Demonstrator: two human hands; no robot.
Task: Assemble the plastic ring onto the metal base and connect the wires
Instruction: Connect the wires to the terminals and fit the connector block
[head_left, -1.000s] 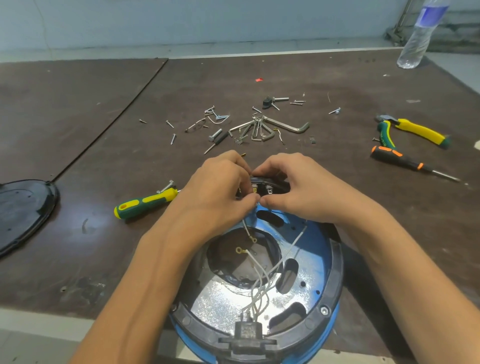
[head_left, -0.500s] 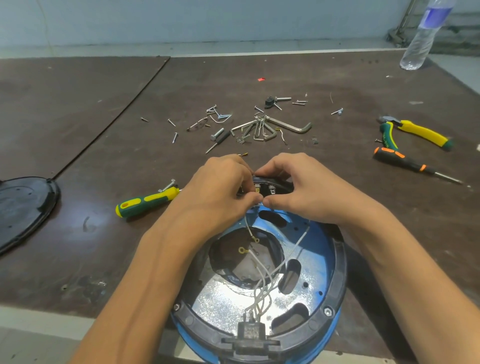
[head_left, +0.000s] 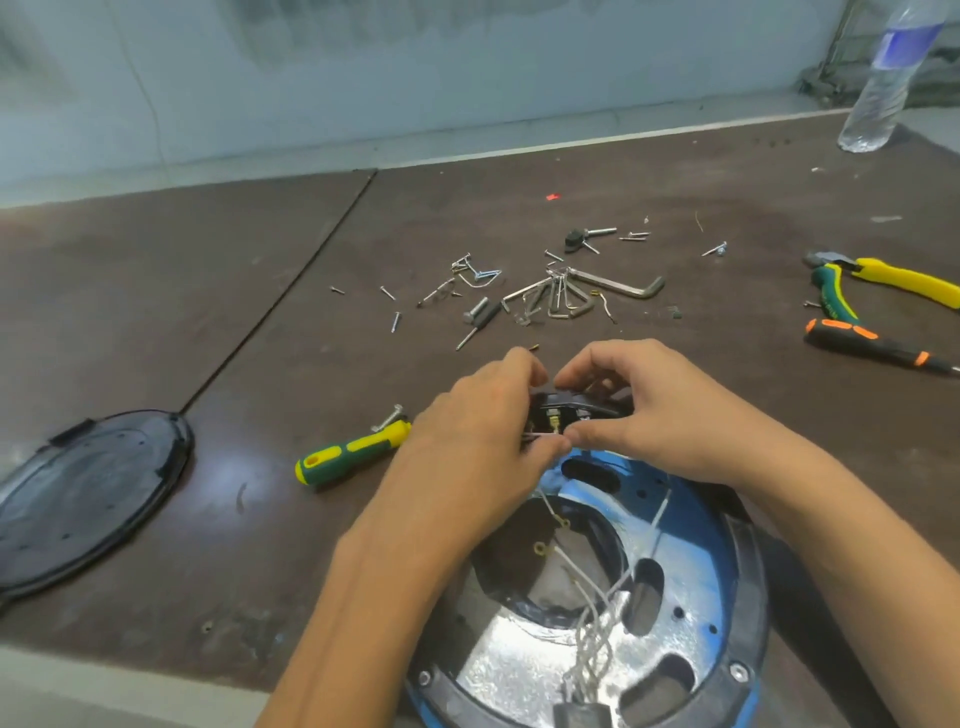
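Head view: I see left hand (head_left: 483, 426) pinching wire (head_left: 539, 435) at black block (head_left: 569, 405), far rim of base (head_left: 498, 660); right hand (head_left: 660, 415) curled round block, thumbs meeting; ring (head_left: 750, 571) sits around base

Brown worktable (head_left: 519, 171), pale wall (head_left: 415, 67) behind

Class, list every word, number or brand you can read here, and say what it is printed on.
No text is readable.
Blue label on the water bottle: too blurred.
Green handle of the pliers: any print is too small.
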